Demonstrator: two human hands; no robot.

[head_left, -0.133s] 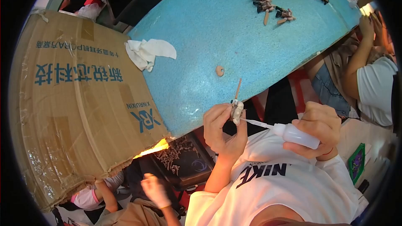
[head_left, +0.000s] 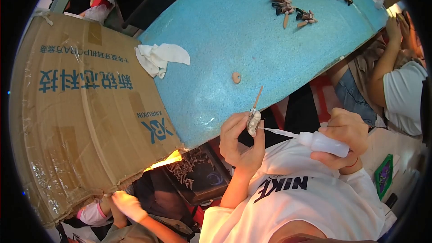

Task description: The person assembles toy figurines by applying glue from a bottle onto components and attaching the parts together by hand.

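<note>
My left hand (head_left: pixel 243 140) pinches a small figurine part (head_left: pixel 254 121), pale on the side facing me and darker along its edge. A thin brownish stick (head_left: pixel 258 97) points up from it. My right hand (head_left: pixel 344 137) is wrapped round a translucent white squeeze bottle (head_left: pixel 325 144) with a long thin nozzle (head_left: pixel 281 132). The bottle lies almost level, and the nozzle's tip reaches the figurine part at my left fingertips; whether it touches cannot be made out. Beyond my left hand, a small tan ring-like piece (head_left: pixel 236 78) lies on the blue table surface (head_left: pixel 211 49).
A large cardboard box (head_left: pixel 85 112) stands at the left, a crumpled white cloth (head_left: pixel 159 57) beside it. Several small brown-and-black figurines (head_left: pixel 283 5) lie at the far side. Below the table edge, a dark tray (head_left: pixel 207 177) holds many small pieces. Other people sit right and lower left.
The bottle and my right hand have shifted slightly right. The stick on the figurine part leans a little further right. At the lower left, a co-worker's hand has moved left toward the box.
</note>
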